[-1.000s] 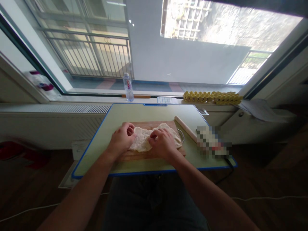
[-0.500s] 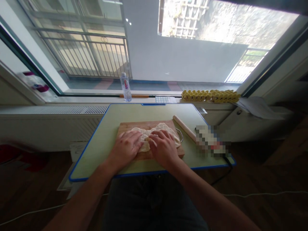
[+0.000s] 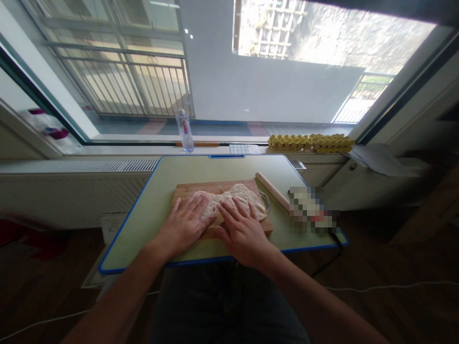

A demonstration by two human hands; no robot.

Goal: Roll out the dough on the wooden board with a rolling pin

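Note:
A flattened, uneven sheet of pale dough [image 3: 238, 192] lies on a wooden cutting board [image 3: 184, 188] with a metal handle at its right end. My left hand [image 3: 186, 220] rests on the left part of the dough and board, fingers stretched out. On the dough's right part lies my right hand [image 3: 244, 229], its fingers spread and its thumb out to the left near the board's front edge. Both palms face down and cover some of the dough. Neither hand grips anything.
The board sits on a small light-green table [image 3: 143, 215] with a blue rim. To its right lie a wooden rolling pin [image 3: 272, 191] and a pixelated item [image 3: 311, 210] with a black cable. On the windowsill stand a plastic bottle [image 3: 185, 131] and yellow egg-tray-like strips [image 3: 310, 143].
My right hand has gone from bent fingers on the dough to lying flatter with fingers spread, slightly nearer me. My left fingers have spread a little. The view has shifted slightly.

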